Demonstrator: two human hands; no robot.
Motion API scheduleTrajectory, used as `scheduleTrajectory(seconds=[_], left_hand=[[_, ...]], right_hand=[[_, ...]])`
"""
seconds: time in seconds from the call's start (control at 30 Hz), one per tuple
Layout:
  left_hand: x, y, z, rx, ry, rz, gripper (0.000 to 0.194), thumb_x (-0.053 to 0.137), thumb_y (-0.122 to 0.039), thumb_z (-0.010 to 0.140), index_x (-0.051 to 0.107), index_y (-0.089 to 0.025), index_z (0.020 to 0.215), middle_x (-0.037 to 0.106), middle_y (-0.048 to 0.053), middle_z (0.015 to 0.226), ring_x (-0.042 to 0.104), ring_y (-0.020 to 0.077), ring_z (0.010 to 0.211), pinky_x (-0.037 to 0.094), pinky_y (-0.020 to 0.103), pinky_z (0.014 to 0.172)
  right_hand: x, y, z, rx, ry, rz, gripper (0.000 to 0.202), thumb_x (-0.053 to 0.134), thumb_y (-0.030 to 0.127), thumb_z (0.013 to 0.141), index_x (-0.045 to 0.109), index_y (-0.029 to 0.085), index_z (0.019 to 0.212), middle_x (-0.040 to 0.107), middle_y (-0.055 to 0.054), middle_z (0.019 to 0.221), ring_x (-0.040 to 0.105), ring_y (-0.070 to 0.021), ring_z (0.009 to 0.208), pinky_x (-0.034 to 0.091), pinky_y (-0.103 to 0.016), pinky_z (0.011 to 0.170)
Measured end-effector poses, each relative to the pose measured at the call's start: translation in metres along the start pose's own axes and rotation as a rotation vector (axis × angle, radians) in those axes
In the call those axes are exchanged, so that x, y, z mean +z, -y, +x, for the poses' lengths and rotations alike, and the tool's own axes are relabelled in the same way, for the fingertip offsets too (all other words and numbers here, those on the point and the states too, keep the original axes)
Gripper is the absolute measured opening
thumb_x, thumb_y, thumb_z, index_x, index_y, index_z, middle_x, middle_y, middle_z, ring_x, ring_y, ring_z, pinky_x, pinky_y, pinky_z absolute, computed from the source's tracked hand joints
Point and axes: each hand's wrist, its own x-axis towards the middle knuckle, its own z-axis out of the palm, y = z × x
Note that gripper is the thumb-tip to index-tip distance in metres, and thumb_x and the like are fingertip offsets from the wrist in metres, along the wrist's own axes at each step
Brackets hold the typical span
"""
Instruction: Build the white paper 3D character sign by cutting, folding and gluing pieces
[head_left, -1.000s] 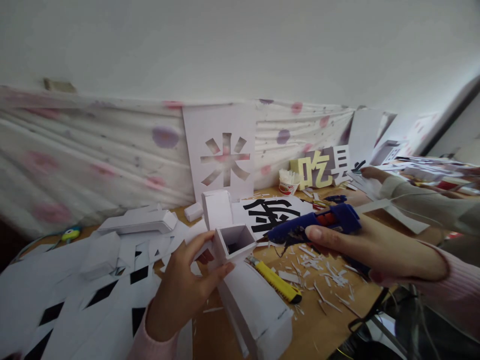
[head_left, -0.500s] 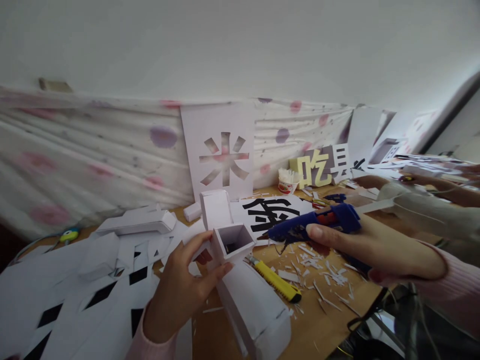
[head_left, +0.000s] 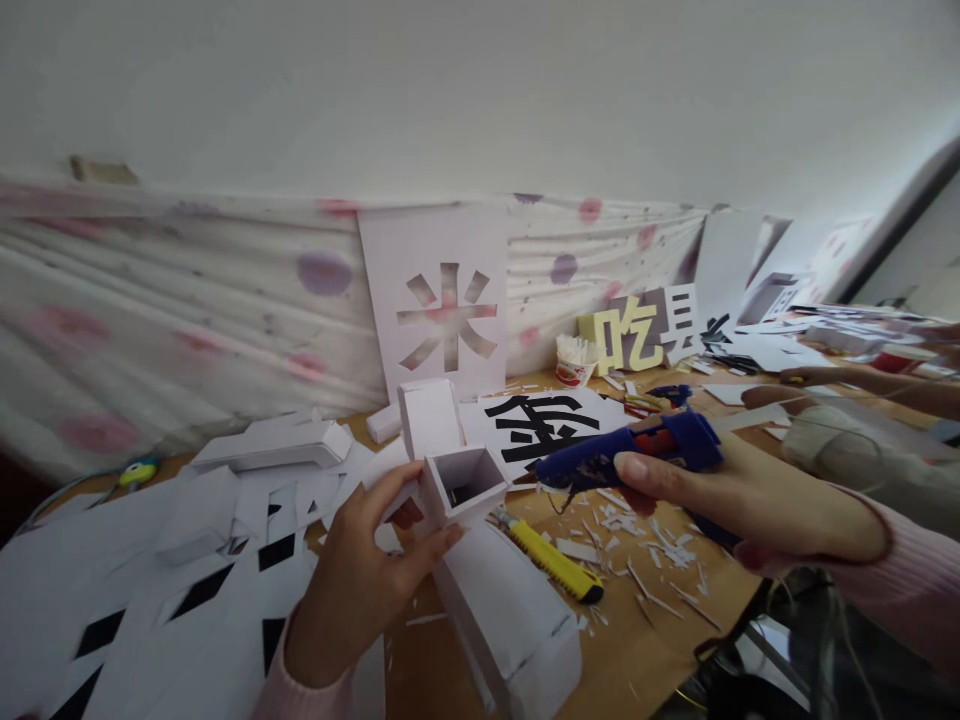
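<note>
My left hand (head_left: 367, 570) is closed around a small open-ended white foam-board box piece (head_left: 480, 500), thumb on its front and fingers at its side. The piece adjoins a longer white box shape (head_left: 510, 620) below it; whether they are joined I cannot tell. In my right hand (head_left: 720, 490) is a blue hot glue gun (head_left: 600, 460), its nozzle pointing left, close to the right rim of the open box. A yellow utility knife (head_left: 555, 560) lies on the table just below the glue gun. Behind it, a white sheet with black character strokes (head_left: 544, 425) lies flat.
Foam-board scraps (head_left: 645, 530) litter the brown table (head_left: 622, 650). A white panel with a cut-out character (head_left: 375, 300) leans against the wall. Yellow character letters (head_left: 637, 340) stand beside a cup of scraps (head_left: 574, 372). White boards (head_left: 150, 600) cover the left. Another person's arm (head_left: 885, 385) reaches in at right.
My hands, the box piece and the glue gun stay almost in place. At the right, the other person's arms and pale sleeve have shifted rightward, uncovering more of the table.
</note>
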Motion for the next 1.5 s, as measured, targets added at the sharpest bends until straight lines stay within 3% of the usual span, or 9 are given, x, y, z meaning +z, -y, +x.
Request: scheduleTrajectory(seconds=[0.1, 0.2, 0.33, 0.47, 0.63, 0.73, 0.87, 1.13, 1.5], left_hand=[[0.001, 0.001, 0.001, 0.004, 0.004, -0.004, 0.056, 0.074, -0.056, 0.073, 0.064, -0.023, 0.118, 0.067, 0.005, 0.096, 0.062, 0.0216, 0.082, 0.051, 0.039, 0.079], [0.001, 0.001, 0.001, 0.005, 0.015, -0.007, 0.055, 0.073, -0.056, 0.074, 0.063, -0.025, 0.119, 0.067, 0.003, 0.094, 0.062, 0.0210, 0.082, 0.051, 0.038, 0.078], [0.000, -0.001, 0.002, 0.011, 0.015, -0.006, 0.054, 0.073, -0.054, 0.074, 0.064, -0.024, 0.118, 0.067, 0.003, 0.091, 0.062, 0.0206, 0.080, 0.052, 0.038, 0.076], [-0.003, -0.005, 0.003, 0.020, 0.008, 0.007, 0.054, 0.074, -0.051, 0.073, 0.065, -0.021, 0.116, 0.068, 0.004, 0.089, 0.062, 0.0206, 0.078, 0.053, 0.038, 0.075], [-0.001, -0.007, 0.003, 0.044, 0.003, -0.004, 0.050, 0.074, -0.048, 0.073, 0.066, -0.021, 0.115, 0.069, 0.004, 0.086, 0.064, 0.0204, 0.075, 0.055, 0.036, 0.071], [0.001, -0.008, 0.001, 0.057, 0.007, 0.017, 0.049, 0.074, -0.046, 0.074, 0.065, -0.021, 0.116, 0.070, 0.005, 0.090, 0.065, 0.0214, 0.076, 0.055, 0.039, 0.073], [0.002, -0.008, -0.001, 0.081, 0.013, 0.029, 0.048, 0.073, -0.045, 0.076, 0.065, -0.023, 0.118, 0.070, 0.006, 0.095, 0.065, 0.0215, 0.080, 0.056, 0.039, 0.077], [-0.001, -0.013, 0.001, 0.045, -0.007, 0.018, 0.050, 0.076, -0.046, 0.070, 0.068, -0.022, 0.113, 0.070, 0.007, 0.093, 0.065, 0.0230, 0.077, 0.056, 0.042, 0.076], [0.000, -0.015, 0.001, -0.010, -0.009, -0.026, 0.051, 0.077, -0.046, 0.067, 0.069, -0.024, 0.112, 0.069, 0.006, 0.087, 0.065, 0.0227, 0.073, 0.056, 0.041, 0.070]], right_hand=[[-0.001, 0.002, -0.001, 0.126, 0.055, 0.011, 0.062, 0.054, 0.084, 0.067, 0.060, 0.022, 0.058, 0.054, -0.002, 0.060, 0.045, -0.0137, 0.047, 0.026, -0.021, 0.030], [-0.002, 0.003, -0.001, 0.160, 0.086, -0.017, 0.060, 0.055, 0.082, 0.068, 0.060, 0.022, 0.059, 0.050, 0.000, 0.059, 0.042, -0.0117, 0.044, 0.023, -0.020, 0.029], [-0.006, -0.003, 0.006, 0.037, 0.151, -0.045, 0.050, 0.057, 0.071, 0.076, 0.061, 0.022, 0.064, 0.047, 0.004, 0.056, 0.041, -0.0096, 0.042, 0.026, -0.020, 0.032], [-0.011, -0.003, 0.012, -0.073, 0.150, -0.075, 0.050, 0.059, 0.072, 0.075, 0.064, 0.023, 0.065, 0.046, 0.004, 0.051, 0.044, -0.0117, 0.044, 0.030, -0.022, 0.038], [-0.008, 0.030, 0.013, 0.022, 0.060, 0.023, 0.053, 0.057, 0.073, 0.077, 0.067, 0.023, 0.069, 0.059, 0.001, 0.061, 0.047, -0.0113, 0.045, 0.025, -0.023, 0.036], [-0.002, 0.048, 0.020, -0.115, 0.167, 0.060, 0.045, 0.062, 0.063, 0.081, 0.062, 0.021, 0.063, 0.056, 0.004, 0.058, 0.048, -0.0099, 0.049, 0.033, -0.022, 0.044], [0.006, 0.056, 0.033, -0.245, 0.267, 0.096, 0.044, 0.063, 0.057, 0.084, 0.055, 0.021, 0.060, 0.052, 0.006, 0.056, 0.048, -0.0093, 0.052, 0.037, -0.023, 0.053], [0.010, 0.055, 0.036, -0.230, 0.261, 0.051, 0.044, 0.062, 0.058, 0.084, 0.054, 0.022, 0.061, 0.043, 0.007, 0.052, 0.041, -0.0100, 0.048, 0.033, -0.024, 0.049], [0.011, 0.050, 0.036, -0.214, 0.201, 0.002, 0.046, 0.061, 0.065, 0.081, 0.058, 0.023, 0.062, 0.052, 0.005, 0.055, 0.050, -0.0123, 0.052, 0.039, -0.025, 0.052]])
